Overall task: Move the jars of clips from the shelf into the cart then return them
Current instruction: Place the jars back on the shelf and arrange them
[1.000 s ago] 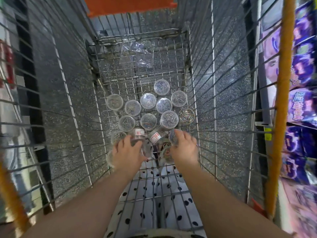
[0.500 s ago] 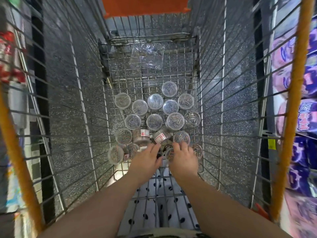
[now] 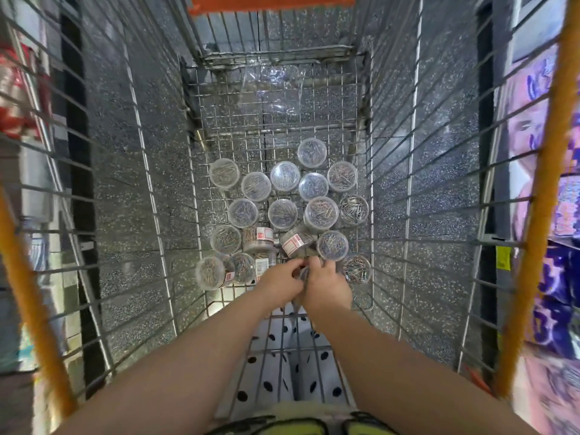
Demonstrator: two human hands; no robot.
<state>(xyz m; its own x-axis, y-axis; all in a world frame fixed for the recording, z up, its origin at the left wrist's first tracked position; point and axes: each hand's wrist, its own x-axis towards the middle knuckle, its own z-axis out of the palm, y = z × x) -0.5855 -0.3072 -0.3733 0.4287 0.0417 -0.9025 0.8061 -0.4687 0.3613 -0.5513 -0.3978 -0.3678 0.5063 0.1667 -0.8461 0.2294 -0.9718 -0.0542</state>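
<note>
No wording can be read anywhere. Two jars (image 3: 296,243) lying on their sides carry white labels (image 3: 264,235) with red borders, the print too small. Purple packages (image 3: 552,277) show blurred lettering; a yellow tag (image 3: 503,258) is illegible.

Wire cart (image 3: 273,59) silver-grey, rails (image 3: 537,215) orange. Dark grey floor (image 3: 119,183), white-speckled. Clear jars (image 3: 284,176), labels (image 3: 264,234) white, red-edged. White garment (image 3: 282,381), black dots. Purple, pink packages (image 3: 552,309).

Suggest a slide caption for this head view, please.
Left hand and right hand meet over clip jars clustered in the wire cart.
</note>
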